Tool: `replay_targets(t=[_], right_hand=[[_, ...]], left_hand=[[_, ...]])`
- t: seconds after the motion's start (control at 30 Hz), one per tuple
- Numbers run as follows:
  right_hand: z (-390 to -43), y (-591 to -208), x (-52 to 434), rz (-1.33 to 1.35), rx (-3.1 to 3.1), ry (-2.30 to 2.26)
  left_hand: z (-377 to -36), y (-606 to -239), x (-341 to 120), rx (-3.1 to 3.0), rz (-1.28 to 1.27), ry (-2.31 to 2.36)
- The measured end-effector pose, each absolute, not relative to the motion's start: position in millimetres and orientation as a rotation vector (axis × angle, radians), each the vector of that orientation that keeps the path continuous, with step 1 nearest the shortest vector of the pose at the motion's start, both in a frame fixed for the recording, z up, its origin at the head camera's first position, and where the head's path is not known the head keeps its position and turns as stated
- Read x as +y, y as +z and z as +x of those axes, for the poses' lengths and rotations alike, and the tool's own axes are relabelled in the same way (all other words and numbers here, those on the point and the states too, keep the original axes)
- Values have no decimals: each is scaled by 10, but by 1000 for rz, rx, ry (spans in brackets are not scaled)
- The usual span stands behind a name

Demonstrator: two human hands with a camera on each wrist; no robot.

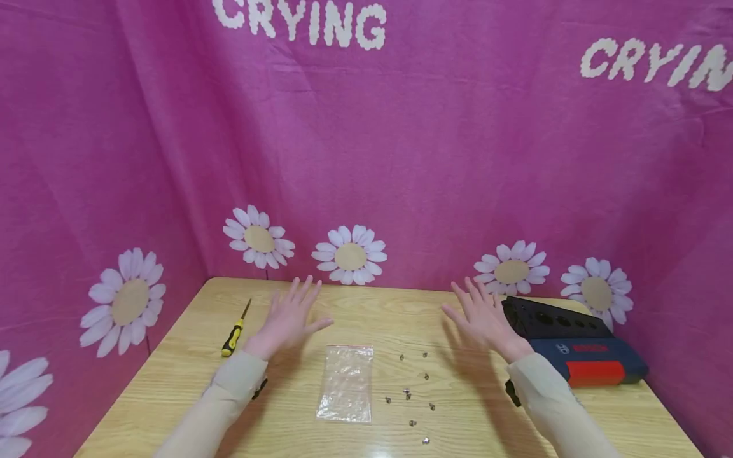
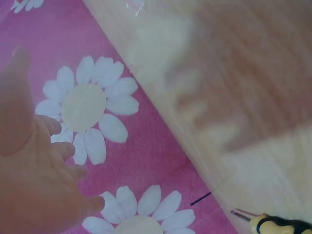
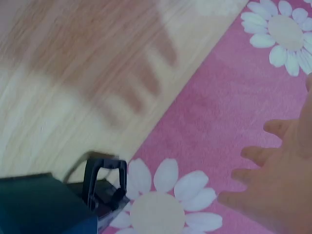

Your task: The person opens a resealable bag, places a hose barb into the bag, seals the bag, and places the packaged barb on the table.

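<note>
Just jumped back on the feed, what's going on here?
A person's left grip and right grip are spread above the table, holding nothing. Between and nearer the camera lie a clear plastic bag and scattered small metal pieces. A yellow-and-black screwdriver lies left of the left one; a boxy blue, red and black item sits by the right.
</note>
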State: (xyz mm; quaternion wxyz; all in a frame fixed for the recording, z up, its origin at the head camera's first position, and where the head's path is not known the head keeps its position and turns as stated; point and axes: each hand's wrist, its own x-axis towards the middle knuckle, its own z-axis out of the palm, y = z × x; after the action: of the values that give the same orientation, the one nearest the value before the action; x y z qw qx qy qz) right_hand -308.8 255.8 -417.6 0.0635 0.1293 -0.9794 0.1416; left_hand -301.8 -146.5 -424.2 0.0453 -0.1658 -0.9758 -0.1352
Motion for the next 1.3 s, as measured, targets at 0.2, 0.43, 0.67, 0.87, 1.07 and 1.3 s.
replay_targets(t=[0.2,0.43,0.67,0.87,1.07,1.3], right_hand=[[-3123,-4234,2452,505,-2922,501],[-3177,-4300,2314,603,-2897,618],[-3241,-4307,2110,752,-2882,770],[-3317,-4374,1964,883,-2843,922],[-3377,-4446,1797,966,-2852,1033],[-3393,-4505,1563,1052,-2914,1069]], left_hand=[[-2863,-4347,-1463,-2941,-631,-451],[-2640,-4460,-1433,-2948,-760,-488],[-2412,-4543,-1385,-2942,-926,-447],[-2238,-4648,-1331,-2902,-1104,-358],[-2127,-4714,-1281,-2919,-1165,-301],[-2065,-4731,-1268,-2939,-1187,-293]])
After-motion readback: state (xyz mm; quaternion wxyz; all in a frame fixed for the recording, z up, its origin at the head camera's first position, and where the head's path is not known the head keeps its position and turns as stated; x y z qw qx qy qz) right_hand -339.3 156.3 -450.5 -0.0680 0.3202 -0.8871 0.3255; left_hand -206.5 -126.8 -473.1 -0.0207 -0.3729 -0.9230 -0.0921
